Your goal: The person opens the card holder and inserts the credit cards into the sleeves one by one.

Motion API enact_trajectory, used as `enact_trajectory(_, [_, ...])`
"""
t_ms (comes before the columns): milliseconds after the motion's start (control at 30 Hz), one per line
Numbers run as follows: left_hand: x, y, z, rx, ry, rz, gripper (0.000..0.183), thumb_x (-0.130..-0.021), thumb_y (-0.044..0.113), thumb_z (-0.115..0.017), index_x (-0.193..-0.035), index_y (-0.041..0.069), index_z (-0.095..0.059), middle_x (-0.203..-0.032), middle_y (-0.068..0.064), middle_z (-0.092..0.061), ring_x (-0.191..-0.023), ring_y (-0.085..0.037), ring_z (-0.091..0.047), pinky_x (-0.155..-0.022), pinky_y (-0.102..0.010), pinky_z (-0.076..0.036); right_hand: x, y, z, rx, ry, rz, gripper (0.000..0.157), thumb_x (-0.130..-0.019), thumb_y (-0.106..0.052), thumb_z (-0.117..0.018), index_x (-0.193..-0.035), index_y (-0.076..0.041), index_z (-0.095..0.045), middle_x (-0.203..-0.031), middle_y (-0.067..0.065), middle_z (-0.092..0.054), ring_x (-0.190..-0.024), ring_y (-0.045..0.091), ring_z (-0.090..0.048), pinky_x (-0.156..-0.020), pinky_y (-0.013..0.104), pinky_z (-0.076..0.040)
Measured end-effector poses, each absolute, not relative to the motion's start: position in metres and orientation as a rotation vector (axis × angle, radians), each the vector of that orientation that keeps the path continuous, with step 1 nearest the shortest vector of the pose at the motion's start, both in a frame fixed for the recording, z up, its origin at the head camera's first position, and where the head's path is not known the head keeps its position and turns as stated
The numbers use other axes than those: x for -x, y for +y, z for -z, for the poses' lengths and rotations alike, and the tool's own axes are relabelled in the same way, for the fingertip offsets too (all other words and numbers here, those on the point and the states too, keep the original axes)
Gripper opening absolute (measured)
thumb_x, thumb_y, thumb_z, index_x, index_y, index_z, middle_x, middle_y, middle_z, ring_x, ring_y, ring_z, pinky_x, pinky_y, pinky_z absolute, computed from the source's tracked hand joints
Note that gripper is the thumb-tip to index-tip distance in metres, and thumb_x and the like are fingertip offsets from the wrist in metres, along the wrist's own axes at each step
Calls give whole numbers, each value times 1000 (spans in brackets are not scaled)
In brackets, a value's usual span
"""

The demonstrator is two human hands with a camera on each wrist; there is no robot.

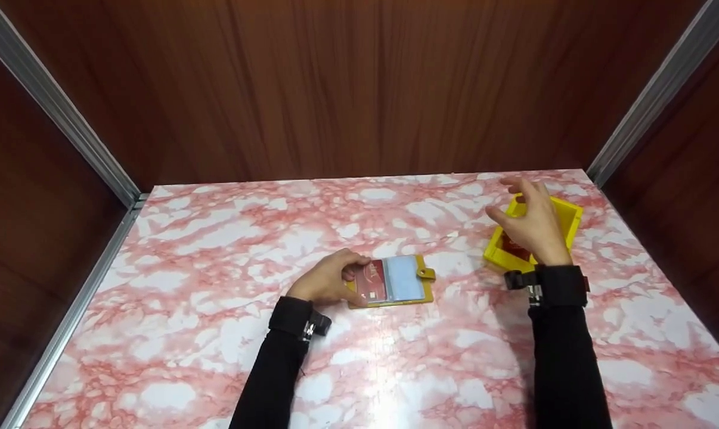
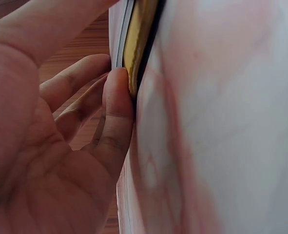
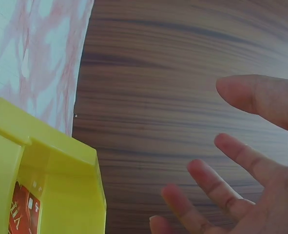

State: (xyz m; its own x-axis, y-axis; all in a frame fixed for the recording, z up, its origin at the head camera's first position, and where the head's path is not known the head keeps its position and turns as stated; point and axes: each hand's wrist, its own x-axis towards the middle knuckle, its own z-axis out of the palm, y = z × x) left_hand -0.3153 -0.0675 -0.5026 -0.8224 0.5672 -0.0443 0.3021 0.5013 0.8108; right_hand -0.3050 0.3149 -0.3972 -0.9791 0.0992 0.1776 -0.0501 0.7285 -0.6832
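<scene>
A yellow card holder point(image 1: 429, 292) lies spread on the table, with clear sleeves inside and a strap at its right end. A red card point(image 1: 375, 280) shows in its left half. My left hand point(image 1: 329, 277) holds the holder's left side, thumb by the near edge and fingers by the far edge. In the left wrist view, fingertips point(image 2: 118, 87) touch the edge of the card holder point(image 2: 136, 39). Over a yellow box point(image 1: 568, 217) hovers my right hand point(image 1: 532, 226), fingers spread and nothing in it. Inside the box lies a red card point(image 3: 24, 209), partly hidden.
The table point(image 1: 216, 357) has a red and white marbled top. A brown wood-grain panel point(image 1: 359, 89) stands along its far edge, with more panels left and right. Metal posts point(image 1: 67, 101) frame the corners.
</scene>
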Motion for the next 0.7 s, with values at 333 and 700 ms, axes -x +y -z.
enact_trajectory(333, [315, -69, 502, -759, 2450, -1247, 82, -66, 10, -98, -140, 7, -63, -131, -8, -61, -107, -23, -63, -99, -39, -54, 304, 323, 395, 91, -2746, -1118, 64, -98, -32, -70, -154, -15, -43, -152, 23, -40, -137, 46, -39, -114, 68, -35])
enact_trajectory(700, [315, -68, 502, -752, 2453, -1239, 82, -66, 9, -97, -140, 8, -63, -126, -6, -61, -104, -19, -60, -97, -35, -53, 309, 350, 409, 328, -2627, -1082, 77, -98, -40, -68, -162, -18, -31, -159, 24, -37, -143, 46, -39, -118, 64, -33])
